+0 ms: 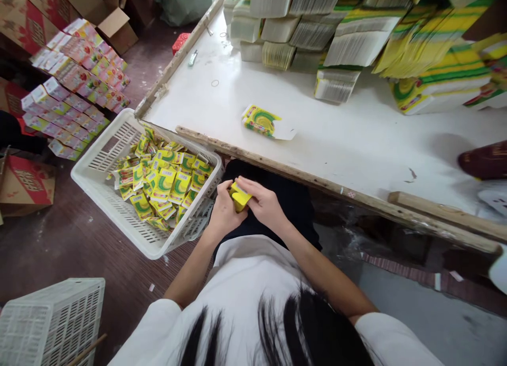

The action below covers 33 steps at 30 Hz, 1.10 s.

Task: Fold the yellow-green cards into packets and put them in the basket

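Both my hands meet over my lap just below the table's wooden edge, closed around one small yellow carton (240, 198). My left hand (223, 210) grips its left side, fingers curled. My right hand (264, 203) covers its top and right side. To my left stands a white plastic basket (119, 210) heaped with several small yellow-green cartons (162, 184). Another yellow-green carton (261, 120) lies flat and partly unfolded on the white table (336, 139), beyond my hands.
Stacks of flat yellow-green carton blanks (356, 33) fill the back of the table. Pink-printed boxes (75, 86) are piled on the floor at left. An upturned white basket (51, 321) sits at lower left. Another person's dark red sleeve (483, 160) shows at the right edge.
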### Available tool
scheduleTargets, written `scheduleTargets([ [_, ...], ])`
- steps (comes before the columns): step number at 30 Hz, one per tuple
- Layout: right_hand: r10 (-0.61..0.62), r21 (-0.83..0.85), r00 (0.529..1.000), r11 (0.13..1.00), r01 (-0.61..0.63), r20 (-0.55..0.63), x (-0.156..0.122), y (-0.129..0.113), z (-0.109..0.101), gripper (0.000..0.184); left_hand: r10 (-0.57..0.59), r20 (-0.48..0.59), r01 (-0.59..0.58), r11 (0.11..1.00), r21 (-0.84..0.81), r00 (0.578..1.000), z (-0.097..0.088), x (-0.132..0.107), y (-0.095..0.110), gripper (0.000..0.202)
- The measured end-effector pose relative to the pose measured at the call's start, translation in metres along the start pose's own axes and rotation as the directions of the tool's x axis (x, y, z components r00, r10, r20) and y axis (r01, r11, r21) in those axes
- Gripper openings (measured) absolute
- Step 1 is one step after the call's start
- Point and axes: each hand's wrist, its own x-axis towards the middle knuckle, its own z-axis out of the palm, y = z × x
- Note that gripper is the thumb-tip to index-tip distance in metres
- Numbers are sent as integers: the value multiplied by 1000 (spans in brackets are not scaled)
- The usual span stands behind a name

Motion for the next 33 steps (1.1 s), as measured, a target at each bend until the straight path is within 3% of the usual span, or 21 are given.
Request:
scheduleTargets([
  [3, 12, -26, 1000, 1000, -13, -27, 1, 6, -7, 52, 21, -42, -16, 994, 106, 999, -9, 1, 4, 61],
  [6, 4, -94, 993, 996, 7, 118, 1, 8, -15, 45, 41, -27, -38, 994, 101, 999, -21, 2, 4, 54],
  [9, -13, -131, 980, 991, 39, 198, 4, 6, -28, 28, 50, 34, -53, 994, 100, 998, -29, 5, 3, 56],
  [12, -32, -125, 956, 990, 71, 290, 13, 1, -41, 24, 86, 97, -96, 991, 96, 992, -33, 11, 4, 58],
  [16, -3, -95, 980, 995, 22, 197, 21, -6, -35, 22, 129, 59, -135, 984, 117, 990, -32, 18, 12, 56],
  [18, 5, -60, 992, 998, 3, 129, 22, -8, -25, 28, 116, 21, -117, 987, 106, 993, -34, 20, 13, 55],
  [21, -7, -10, 990, 1000, 8, 141, 30, -12, -18, 56, 59, -84, -50, 992, 112, 995, -48, 20, 1, 57],
  [23, -27, -69, 993, 997, 35, 115, 46, -13, -25, 68, 2, -288, 55, 980, 191, 958, -66, 18, -16, 68],
  [25, -67, -249, 998, 966, 64, -4, 75, -8, -42, 64, -12, -546, 202, 936, 289, 838, -87, 14, -35, 100],
  [27, -100, -461, 988, 887, 34, -119, 112, 7, -63, 62, -15, -621, 280, 901, 332, 784, -103, 9, -51, 109],
  [29, -71, -627, 983, 777, -53, -171, 151, 27, -80, 73, -42, -598, 287, 903, 321, 800, -109, 4, -59, 97],
  [31, 5, -718, 984, 682, -135, -180, 181, 47, -91, 88, -84, -529, 259, 928, 266, 845, -104, 0, -60, 81],
  [33, 121, -763, 986, 625, -163, -111, 196, 60, -95, 85, -132, -452, 238, 953, 186, 882, -94, -3, -56, 71],
])
